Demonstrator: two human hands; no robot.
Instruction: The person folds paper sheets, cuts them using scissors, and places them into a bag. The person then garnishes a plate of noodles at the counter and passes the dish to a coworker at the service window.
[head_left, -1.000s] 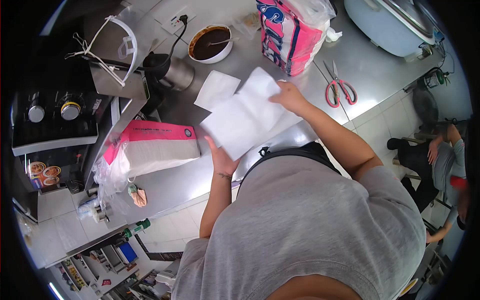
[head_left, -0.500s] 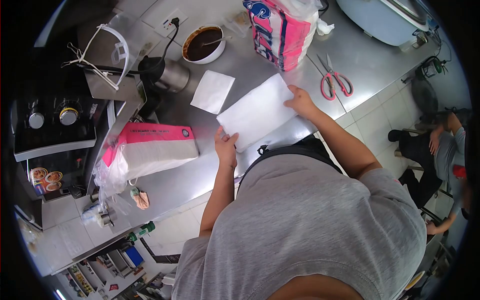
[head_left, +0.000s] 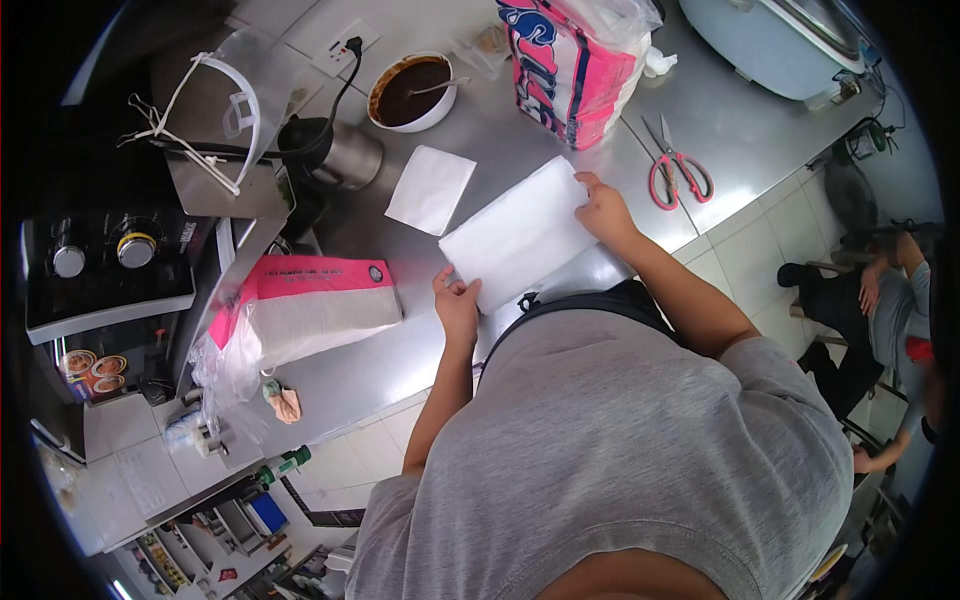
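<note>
Reading the clock from the white sheet (head_left: 520, 230): your left grip (head_left: 458, 308) pinches it at the seven o'clock end, and your right grip (head_left: 608, 214) has the other end, near three. It stretches between them, long axis eight to two; resting on the tabletop (head_left: 345, 375) or just above, I can't tell. Close beside at ten lies a smaller napkin (head_left: 431, 190), nearer your left grip. Out at eight, the napkin pack (head_left: 325, 325), left side again. Farther: scissors (head_left: 675, 178) at two, brown-filled bowl (head_left: 408, 92) at eleven.
</note>
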